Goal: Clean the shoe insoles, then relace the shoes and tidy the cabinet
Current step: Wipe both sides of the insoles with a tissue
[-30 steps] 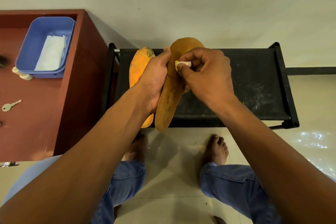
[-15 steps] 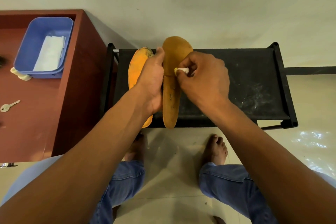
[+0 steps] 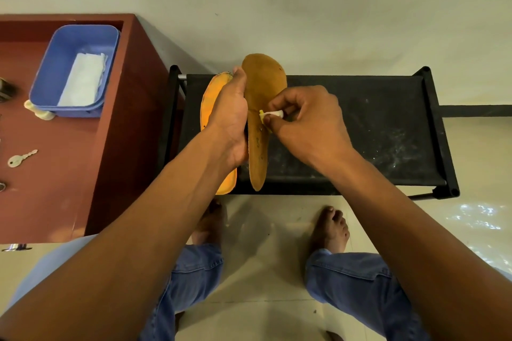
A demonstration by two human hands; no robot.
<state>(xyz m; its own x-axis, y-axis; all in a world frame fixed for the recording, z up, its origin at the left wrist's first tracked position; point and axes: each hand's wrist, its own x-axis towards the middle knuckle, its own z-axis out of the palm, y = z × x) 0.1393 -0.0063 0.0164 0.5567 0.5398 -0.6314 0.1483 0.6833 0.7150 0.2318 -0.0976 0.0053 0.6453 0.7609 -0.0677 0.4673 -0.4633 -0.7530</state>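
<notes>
Two insoles in view. My left hand [image 3: 231, 116] grips the brown insole [image 3: 263, 97] along its edge, holding it upright above the black rack [image 3: 374, 130] — the second, the orange insole [image 3: 212, 102], lies on the rack just behind that hand. My right hand [image 3: 307, 119] pinches one small white-and-yellow tool [image 3: 270, 114] between thumb and fingers, its tip against the brown insole's face. On the red cabinet [image 3: 69, 169] to my left: one blue tub [image 3: 55, 69] with one folded white cloth [image 3: 83, 79] inside, and one key [image 3: 20, 158].
</notes>
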